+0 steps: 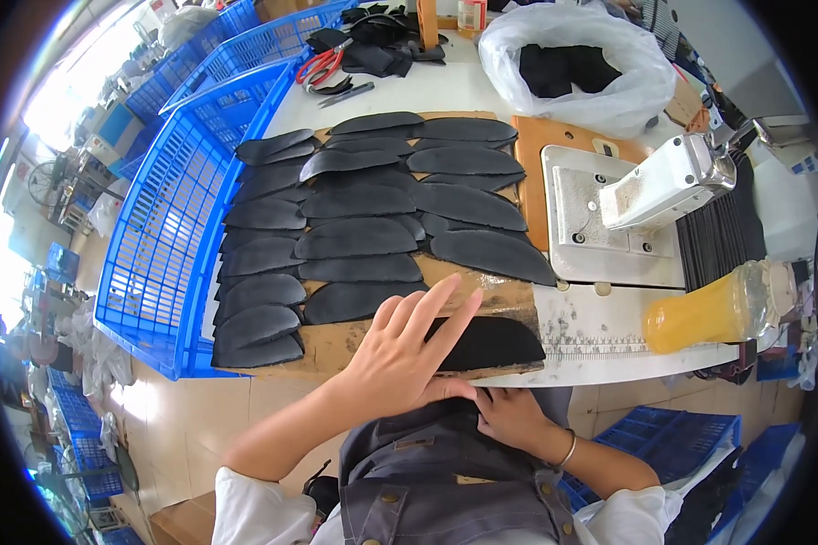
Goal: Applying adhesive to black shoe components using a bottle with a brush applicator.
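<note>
My left hand reaches over the front edge of a brown cardboard sheet, fingers stretched out and apart. Those fingers are over the left end of a flat black curved piece lying by itself at the front edge. The left thumb points down toward my right hand, which is just below the table edge against my apron. Its fingers are curled in, and what they hold, if anything, is hidden. Farther back on the cardboard, several black curved pieces lie overlapping in three columns.
A white sewing machine stands at the right, with a bottle of yellow drink before it. Blue crates line the left side. Red-handled scissors and a plastic bag with black material lie at the back.
</note>
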`<state>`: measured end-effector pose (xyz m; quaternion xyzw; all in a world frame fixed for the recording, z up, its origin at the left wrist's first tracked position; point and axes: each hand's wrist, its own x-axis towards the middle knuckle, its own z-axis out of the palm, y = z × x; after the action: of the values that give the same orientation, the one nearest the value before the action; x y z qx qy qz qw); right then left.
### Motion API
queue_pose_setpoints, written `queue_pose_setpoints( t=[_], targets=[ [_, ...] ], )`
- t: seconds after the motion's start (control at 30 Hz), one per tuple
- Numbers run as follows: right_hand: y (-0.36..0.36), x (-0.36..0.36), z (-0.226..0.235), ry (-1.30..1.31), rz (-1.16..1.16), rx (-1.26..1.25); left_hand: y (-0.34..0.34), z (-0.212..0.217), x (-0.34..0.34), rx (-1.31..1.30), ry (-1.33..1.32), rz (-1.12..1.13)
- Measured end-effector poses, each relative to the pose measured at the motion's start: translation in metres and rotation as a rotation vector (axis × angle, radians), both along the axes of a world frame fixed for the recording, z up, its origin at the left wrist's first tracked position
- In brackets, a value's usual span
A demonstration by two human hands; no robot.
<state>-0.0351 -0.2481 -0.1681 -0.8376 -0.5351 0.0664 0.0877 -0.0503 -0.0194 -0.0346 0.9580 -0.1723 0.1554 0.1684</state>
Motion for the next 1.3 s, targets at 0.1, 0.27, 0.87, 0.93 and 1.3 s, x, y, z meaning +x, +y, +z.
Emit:
queue_pose_setpoints(
  t=[0.1,0.27,0.87,0.93,1.3],
  targets=[
    [0.002,0.004,0.0,-0.059,0.033,-0.012,-0.002,0.006,-0.014,-0.026,-0.127,-0.012],
    [0.007,-0.002,-0.024,-0.21,0.004,-0.03,-0.008,0.0,-0.038,-0.082,-0.279,-0.134],
    [0.037,0.086,0.183,1.123,-0.336,0.348,0.02,0.05,0.009,-0.59,0.643,0.065],
    [0.037,0.089,0.17,1.098,-0.34,0.364,0.018,0.043,0.006,-0.492,0.56,0.023],
    [0.029,0.092,0.16,0.703,-0.23,0.343,0.008,0.032,0.01,0.119,0.321,0.006]
  ],
)
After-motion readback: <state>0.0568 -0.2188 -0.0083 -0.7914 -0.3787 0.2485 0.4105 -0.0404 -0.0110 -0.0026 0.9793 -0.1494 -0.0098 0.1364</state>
